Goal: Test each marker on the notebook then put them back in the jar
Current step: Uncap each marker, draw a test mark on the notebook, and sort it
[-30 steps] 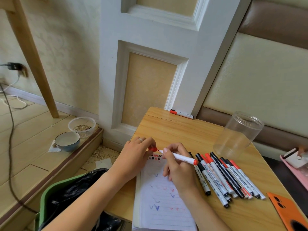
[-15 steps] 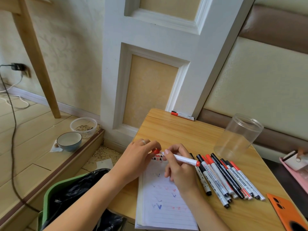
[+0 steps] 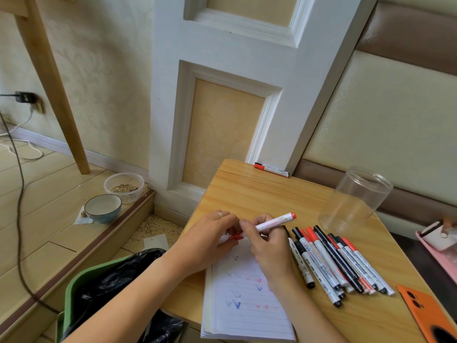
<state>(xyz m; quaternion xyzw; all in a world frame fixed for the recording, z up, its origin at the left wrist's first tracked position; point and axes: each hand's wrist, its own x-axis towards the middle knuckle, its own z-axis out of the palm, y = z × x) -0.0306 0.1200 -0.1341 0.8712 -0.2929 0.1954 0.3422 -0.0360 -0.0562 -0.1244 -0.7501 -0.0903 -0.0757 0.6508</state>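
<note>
My right hand (image 3: 268, 246) grips a white marker with a red end (image 3: 274, 222), its tip pointing left over the top of the lined notebook (image 3: 247, 315). My left hand (image 3: 210, 237) pinches the red cap (image 3: 235, 236) right at that tip. Small blue and red test marks dot the page. A row of several black and red markers (image 3: 331, 261) lies on the wooden table right of the notebook. The clear plastic jar (image 3: 356, 199) stands empty behind them.
One more red-capped marker (image 3: 271, 169) lies at the table's far edge by the wall. An orange phone (image 3: 430, 315) sits at the near right corner. A green bin with a black bag (image 3: 103, 280) stands left of the table. Two bowls rest on the floor step.
The marker's rear end has swung up and to the right in my right hand. My left hand stays at the tip with the red cap. The view has shifted slightly.
</note>
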